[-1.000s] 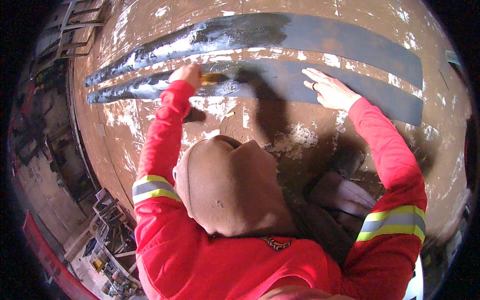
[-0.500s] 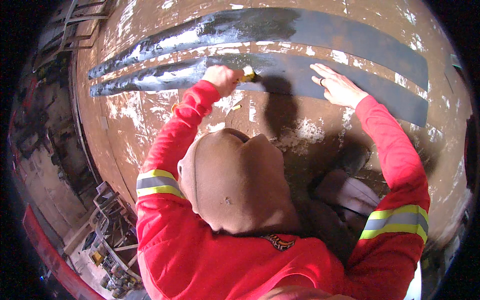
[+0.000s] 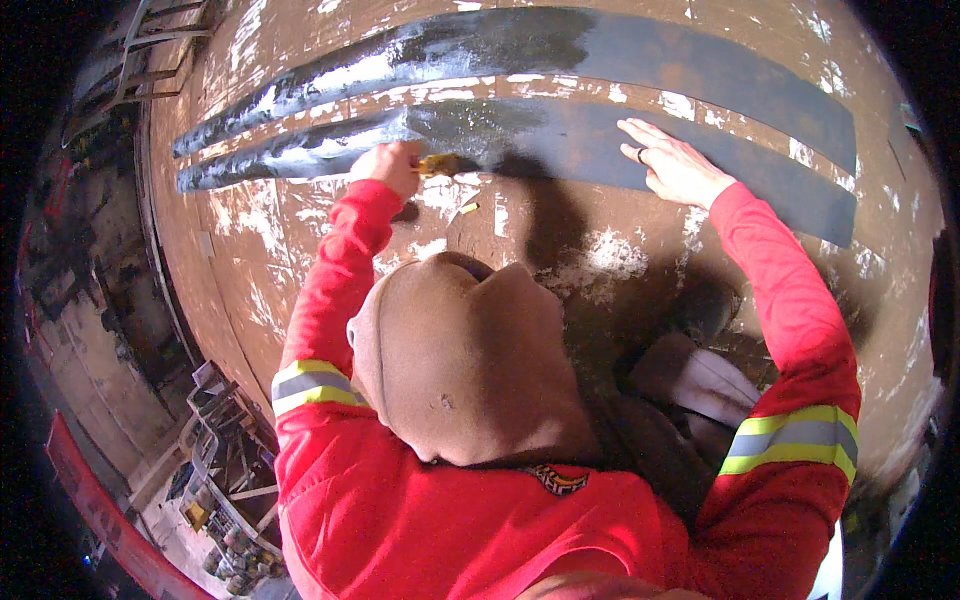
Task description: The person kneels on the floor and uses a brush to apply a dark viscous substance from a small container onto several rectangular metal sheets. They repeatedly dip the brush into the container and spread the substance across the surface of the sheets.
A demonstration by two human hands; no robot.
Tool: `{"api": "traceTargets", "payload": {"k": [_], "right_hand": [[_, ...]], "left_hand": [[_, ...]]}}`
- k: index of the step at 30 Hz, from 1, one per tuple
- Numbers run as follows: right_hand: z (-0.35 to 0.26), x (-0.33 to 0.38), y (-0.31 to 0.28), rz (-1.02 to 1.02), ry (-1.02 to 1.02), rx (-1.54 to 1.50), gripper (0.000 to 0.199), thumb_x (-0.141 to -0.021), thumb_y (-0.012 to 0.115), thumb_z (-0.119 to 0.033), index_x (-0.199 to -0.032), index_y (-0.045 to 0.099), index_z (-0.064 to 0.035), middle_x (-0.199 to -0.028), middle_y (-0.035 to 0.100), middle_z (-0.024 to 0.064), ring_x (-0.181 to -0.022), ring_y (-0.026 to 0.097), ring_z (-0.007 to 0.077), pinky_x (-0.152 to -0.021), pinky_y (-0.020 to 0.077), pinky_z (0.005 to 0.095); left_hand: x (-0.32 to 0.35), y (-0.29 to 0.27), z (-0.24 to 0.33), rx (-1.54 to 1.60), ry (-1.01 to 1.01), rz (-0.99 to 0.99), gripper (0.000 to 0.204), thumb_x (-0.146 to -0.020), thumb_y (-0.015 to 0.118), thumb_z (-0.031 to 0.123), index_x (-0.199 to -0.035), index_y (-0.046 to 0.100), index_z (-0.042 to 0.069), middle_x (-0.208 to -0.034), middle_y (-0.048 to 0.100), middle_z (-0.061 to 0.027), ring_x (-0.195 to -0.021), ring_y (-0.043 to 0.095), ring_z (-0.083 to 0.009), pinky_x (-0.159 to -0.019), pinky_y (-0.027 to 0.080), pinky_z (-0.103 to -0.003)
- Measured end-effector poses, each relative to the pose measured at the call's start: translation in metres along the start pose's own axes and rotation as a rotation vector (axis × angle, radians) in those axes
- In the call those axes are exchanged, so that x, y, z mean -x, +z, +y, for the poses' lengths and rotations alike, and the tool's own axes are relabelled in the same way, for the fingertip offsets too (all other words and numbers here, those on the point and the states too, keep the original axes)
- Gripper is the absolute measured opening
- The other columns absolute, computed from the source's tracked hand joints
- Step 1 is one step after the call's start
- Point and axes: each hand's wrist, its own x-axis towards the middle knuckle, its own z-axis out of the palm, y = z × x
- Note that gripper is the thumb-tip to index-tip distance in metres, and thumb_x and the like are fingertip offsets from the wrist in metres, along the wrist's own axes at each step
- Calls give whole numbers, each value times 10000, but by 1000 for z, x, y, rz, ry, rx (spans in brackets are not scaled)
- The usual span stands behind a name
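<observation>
Left hand [image 3: 388, 168], clenched around a small yellow-handled tool [image 3: 440, 164], presses it against the lower dark strip [image 3: 560, 140] at the upper centre of the frame. Right hand [image 3: 675, 165] lies flat and open, fingers spread, on the same strip toward the upper right, above a rusty, paint-flecked brown surface [image 3: 300, 240].

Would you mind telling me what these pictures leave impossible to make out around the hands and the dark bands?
- Head view: the tool in the left hand; only a yellowish tip shows, the fist hides the rest.
- Head view: the right hand lies flat on the lower dark band; its palm side is hidden.
- Head view: the surface below the bands is blocked by the brown hood.
- Head view: the racks at lower left are too small and dim.
</observation>
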Motion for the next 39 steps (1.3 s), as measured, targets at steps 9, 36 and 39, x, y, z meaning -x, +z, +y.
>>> {"api": "traceTargets", "payload": {"k": [9,36,39], "right_hand": [[-1,-2,0,14,-27,-9,512,-718,487,63,-1227,533,28,-1479,264,145,-1374,247,280,-1114,274,372],[2,0,1,53,-36,-5,484,-706,497,36,-1185,568,31,-1466,294,152,-1363,274,287,-1098,301,373],[0,-1,4,56,-27,-6,474,-712,501,29,-1182,569,31,-1465,294,153,-1364,270,283,-1098,301,370]], "left_hand": [[-14,18,52,153,154,35,147,-722,608,180,-833,667,104,-785,655,-176,-786,650,-350,-693,517,-439],[-77,-20,11,-62,474,8,153,-718,657,155,-867,627,139,-748,645,-97,-723,639,-305,-642,499,-415],[-77,-24,5,201,495,-170,155,-713,675,146,-862,637,123,-772,652,-96,-727,636,-292,-647,495,-400]]}}
